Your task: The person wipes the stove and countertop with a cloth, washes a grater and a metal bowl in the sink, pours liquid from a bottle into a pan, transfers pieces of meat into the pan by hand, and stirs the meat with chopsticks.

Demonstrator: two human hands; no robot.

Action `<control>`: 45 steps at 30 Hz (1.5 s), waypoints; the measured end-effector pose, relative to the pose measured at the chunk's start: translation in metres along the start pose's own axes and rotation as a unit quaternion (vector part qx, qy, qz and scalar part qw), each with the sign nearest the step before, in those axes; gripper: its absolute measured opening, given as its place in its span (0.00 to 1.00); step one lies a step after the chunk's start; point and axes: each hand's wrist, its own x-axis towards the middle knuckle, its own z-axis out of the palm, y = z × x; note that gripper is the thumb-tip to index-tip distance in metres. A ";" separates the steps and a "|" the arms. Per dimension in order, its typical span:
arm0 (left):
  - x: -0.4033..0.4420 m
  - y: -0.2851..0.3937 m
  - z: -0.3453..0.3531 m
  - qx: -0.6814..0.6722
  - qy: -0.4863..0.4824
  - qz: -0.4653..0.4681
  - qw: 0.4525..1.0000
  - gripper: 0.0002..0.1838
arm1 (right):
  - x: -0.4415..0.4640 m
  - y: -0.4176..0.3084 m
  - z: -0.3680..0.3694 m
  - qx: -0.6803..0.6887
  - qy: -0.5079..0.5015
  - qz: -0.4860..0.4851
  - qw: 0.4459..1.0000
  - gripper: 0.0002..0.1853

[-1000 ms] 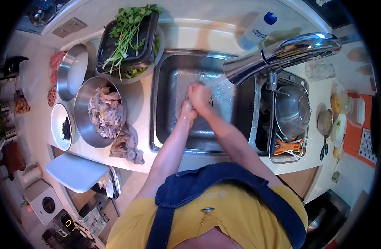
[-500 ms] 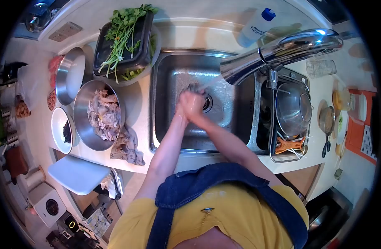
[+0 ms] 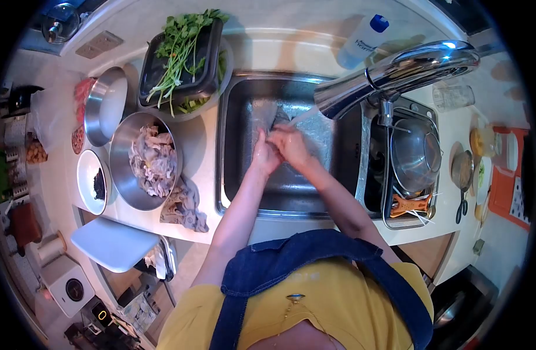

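Both hands are together in the steel sink [image 3: 239, 169], below the stream from the chrome faucet [image 3: 408, 69]. My left hand [image 3: 265, 154] is on the left, thumb upward and fingers largely hidden. Beside it my right hand [image 3: 292, 146] has its fingers curled inward, touching or nearly touching the left. At their fingertips is a wet, dark grey piece [image 3: 279, 118], with a paler patch to its left. Its kind is unclear, and I cannot tell which hand carries it. Water runs down close to the right hand.
Left of the sink are a steel bowl [image 3: 119, 175] of pale meat-like pieces, a crumpled cloth [image 3: 185, 210], a white bowl [image 3: 86, 189] and green herbs [image 3: 183, 49] on a black tray [image 3: 150, 76]. On the right stand a strainer [image 3: 417, 154] and orange-handled tool [image 3: 409, 205].
The hands have moved from clasped together to slightly apart side by side, the right one shifting right. More of the grey piece shows. The whole view has shifted slightly.
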 end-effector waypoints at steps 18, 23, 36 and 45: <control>0.034 -0.007 0.016 -0.088 -0.174 0.125 0.973 0.30 | -0.009 -0.026 0.018 -0.085 -0.016 0.067 0.994 0.09; 0.029 -0.010 0.016 -0.067 0.028 0.130 0.989 0.19 | 0.037 0.040 0.027 -0.173 0.003 0.133 0.976 0.13; 0.024 0.009 0.010 -0.093 -0.020 0.011 0.995 0.38 | 0.004 -0.007 -0.007 -0.111 -0.090 0.011 0.990 0.05; 0.060 0.036 0.010 0.019 -0.078 -0.026 0.996 0.15 | -0.039 -0.069 -0.049 -0.086 -0.008 -0.144 0.986 0.01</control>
